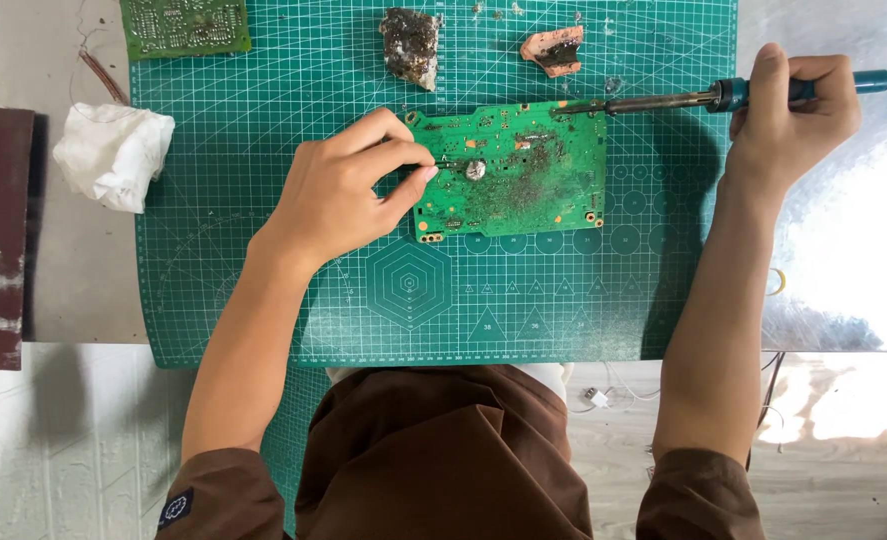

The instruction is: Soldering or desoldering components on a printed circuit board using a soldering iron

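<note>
Left hand steadies a green board while the right brings a soldering iron to its top edge.

The left hand (348,190) rests on the board's (523,180) left edge, fingers (413,165) pinched together on what looks like a thin wire or probe laid across it, likely pinning the board flat on the green mat (263,280). The right hand (788,115) has its fingers wrapped shut on the iron's (663,100) blue handle, well back from the hot end, tip touching the board's upper right edge. A tissue wad (113,152) lies on the worktop (73,280) left of the mat; two crusted lumps (410,45) and a second board (185,25) sit at the far edge.
</note>
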